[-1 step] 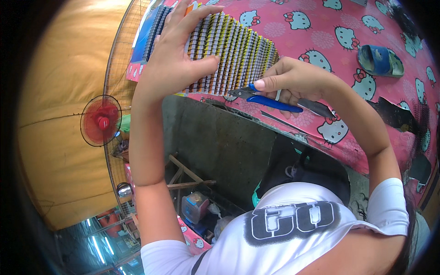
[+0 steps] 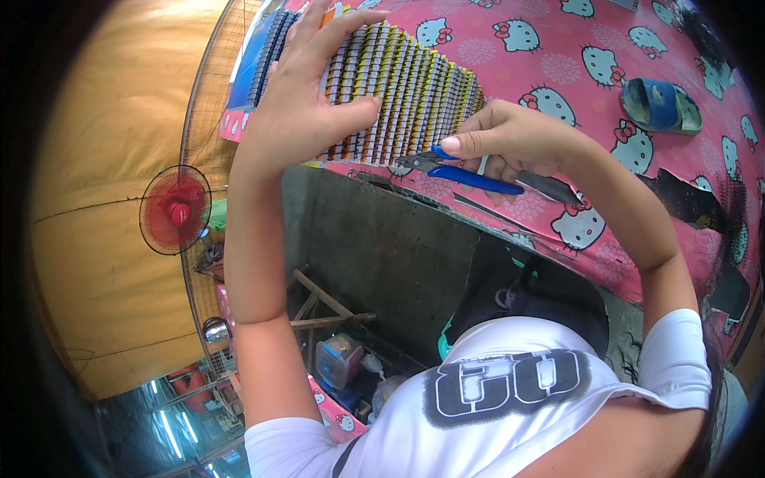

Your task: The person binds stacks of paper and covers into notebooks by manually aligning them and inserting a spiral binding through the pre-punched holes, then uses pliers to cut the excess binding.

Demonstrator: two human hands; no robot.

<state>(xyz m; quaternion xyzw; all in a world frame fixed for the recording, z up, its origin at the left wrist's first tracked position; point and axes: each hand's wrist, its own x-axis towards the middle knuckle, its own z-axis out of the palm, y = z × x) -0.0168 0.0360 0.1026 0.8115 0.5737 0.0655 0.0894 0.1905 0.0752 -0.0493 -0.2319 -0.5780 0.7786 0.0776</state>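
Note:
A long row of spiral-bound notebooks [image 2: 398, 88] lies on the table with its coil bindings facing up, yellow edges showing between them. My left hand [image 2: 307, 103] rests over the near-left end of this row, fingers spread and thumb lying against the coils. In my right hand [image 2: 510, 139] is a pair of blue-handled wire cutters [image 2: 470, 175]. Their jaws point left, touching or very close to the coil ends at the row's lower edge. Whether a wire sits between the jaws is too small to tell. A blue-covered spiral notebook [image 2: 253, 76] lies left of my left hand.
Pink cartoon-patterned cloth covers the table [image 2: 478, 52], torn near its front edge. A blue slipper [image 2: 661, 105] lies on it at the right. A red fan [image 2: 177, 210] stands at the left by a wire rack. Below the table are wooden legs [image 2: 323, 295] and a plastic container [image 2: 339, 358].

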